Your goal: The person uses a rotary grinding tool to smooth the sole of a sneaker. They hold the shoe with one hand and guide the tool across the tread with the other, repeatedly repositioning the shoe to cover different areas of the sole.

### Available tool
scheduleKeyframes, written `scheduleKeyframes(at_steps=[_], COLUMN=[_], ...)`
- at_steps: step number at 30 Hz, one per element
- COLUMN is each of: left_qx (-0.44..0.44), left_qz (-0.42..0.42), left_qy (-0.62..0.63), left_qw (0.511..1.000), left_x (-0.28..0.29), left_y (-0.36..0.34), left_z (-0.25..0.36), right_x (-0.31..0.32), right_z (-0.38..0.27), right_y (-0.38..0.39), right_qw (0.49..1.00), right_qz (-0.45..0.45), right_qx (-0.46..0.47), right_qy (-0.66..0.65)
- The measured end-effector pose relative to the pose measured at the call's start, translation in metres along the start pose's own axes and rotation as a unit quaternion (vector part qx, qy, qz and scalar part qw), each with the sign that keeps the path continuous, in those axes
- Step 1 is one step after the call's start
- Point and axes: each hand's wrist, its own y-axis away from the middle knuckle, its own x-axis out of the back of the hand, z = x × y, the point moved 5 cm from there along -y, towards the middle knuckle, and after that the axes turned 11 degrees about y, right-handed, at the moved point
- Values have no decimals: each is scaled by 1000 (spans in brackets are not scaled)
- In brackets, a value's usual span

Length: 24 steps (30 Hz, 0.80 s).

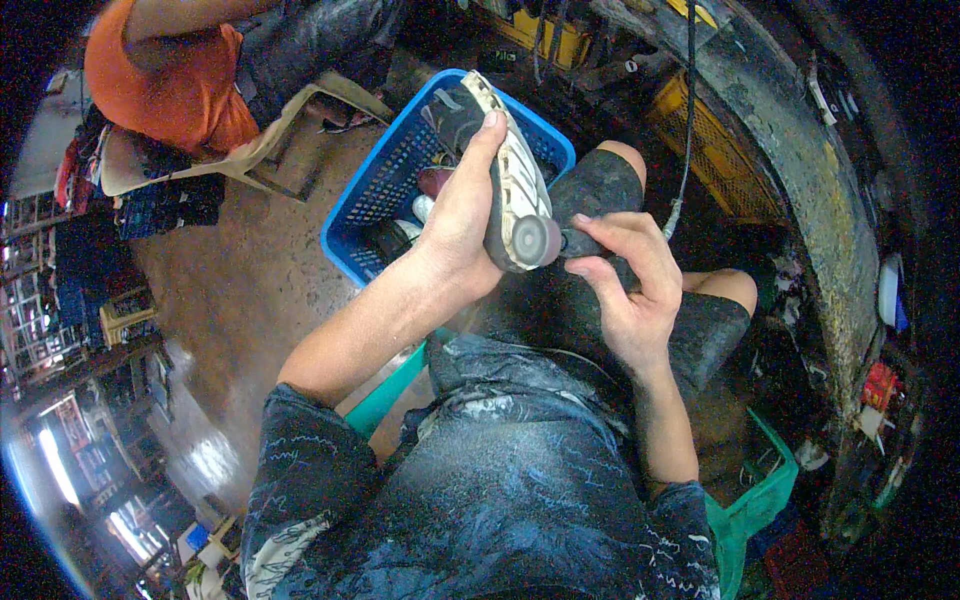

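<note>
My left hand [465, 205] is closed around a dark shoe with a pale, ridged sole [517, 165], thumb laid along the sole's edge. The shoe is held tilted above a blue basket [372, 178]. In my right hand [640, 270] is a rotary grinder [577, 243] with a dark handle, pinched between thumb and fingers. Its round grey grinding wheel [535, 241] looks blurred and meets the near end of the sole. Shoes, partly hidden, lie inside the basket.
A black cable [689, 110] hangs down beside my right hand. Yellow crates [715, 150] stand at the far right. A person in an orange top [165, 85] sits at the far left on a pale chair [270, 150]. Green plastic seat parts [765, 490] show beside me.
</note>
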Motion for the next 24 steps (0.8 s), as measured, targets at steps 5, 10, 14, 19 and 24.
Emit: scheduleKeyframes(at_steps=[5, 10, 14, 19, 24], left_qx=[-7, -23, -31, -23, -29], left_qz=[11, -1, 27, 32, 45], left_qy=[-2, -2, -31, -34, -38], left_qw=[1000, 1000, 999, 999, 998], left_x=[2, -1, -1, -3, -6], left_y=[-2, -1, 1, 3, 3], left_z=[0, 1, 2, 1, 1], right_x=[2, 4, 4, 4, 4], right_z=[-2, 0, -2, -1, -6], right_y=[1, 0, 2, 3, 5], right_qw=[1000, 1000, 999, 999, 998], right_qz=[1, 3, -4, 7, -5], right_qx=[14, 5, 24, 4, 29], right_qy=[14, 25, 41, 42, 54])
